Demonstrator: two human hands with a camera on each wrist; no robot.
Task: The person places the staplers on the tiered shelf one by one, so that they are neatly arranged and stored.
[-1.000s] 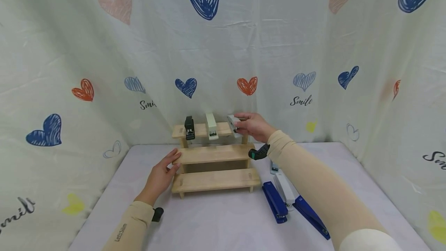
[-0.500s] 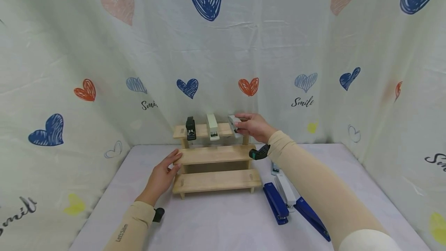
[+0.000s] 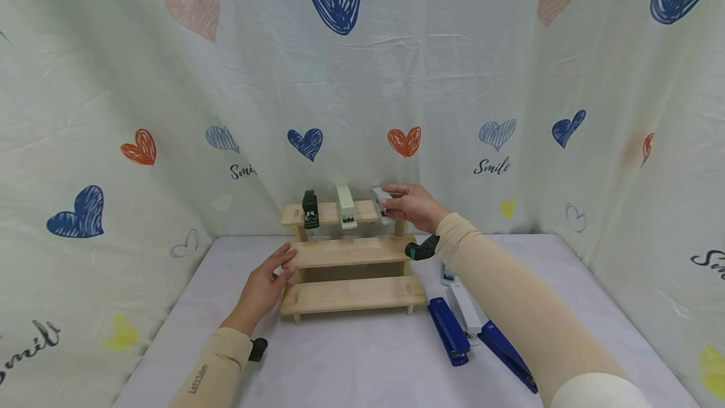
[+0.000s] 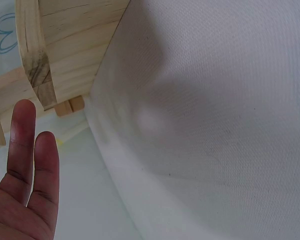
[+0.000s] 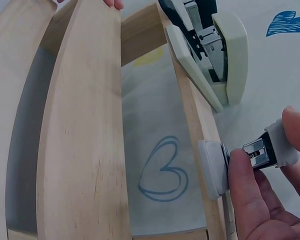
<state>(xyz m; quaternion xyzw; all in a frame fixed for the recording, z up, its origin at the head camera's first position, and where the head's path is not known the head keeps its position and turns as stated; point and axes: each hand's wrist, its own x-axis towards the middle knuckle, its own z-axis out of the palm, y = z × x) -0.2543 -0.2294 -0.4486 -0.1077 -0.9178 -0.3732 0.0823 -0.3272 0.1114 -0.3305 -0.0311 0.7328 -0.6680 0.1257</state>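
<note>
A three-tier wooden rack (image 3: 351, 250) stands on the table. My left hand (image 3: 263, 288) holds the left end of its middle shelf, fingertips on top and thumb lower down. Two of its fingers (image 4: 22, 145) stretch out straight in the left wrist view. My right hand (image 3: 416, 206) grips a light grey stapler (image 5: 214, 169) at the right of the top shelf, thumb on the upper arm and a finger between arm and base. Left of it on that shelf sit a pale green stapler (image 3: 345, 206) and a black stapler (image 3: 309, 209).
On the table right of the rack lie two blue staplers (image 3: 449, 332) (image 3: 508, 356), a white stapler (image 3: 464, 313) between them, and a light blue item (image 3: 447, 274) partly behind the right forearm. A curtain (image 3: 362, 80) with printed hearts hangs behind the table.
The view shifts very slightly. Both hands and the staplers hold the same positions.
</note>
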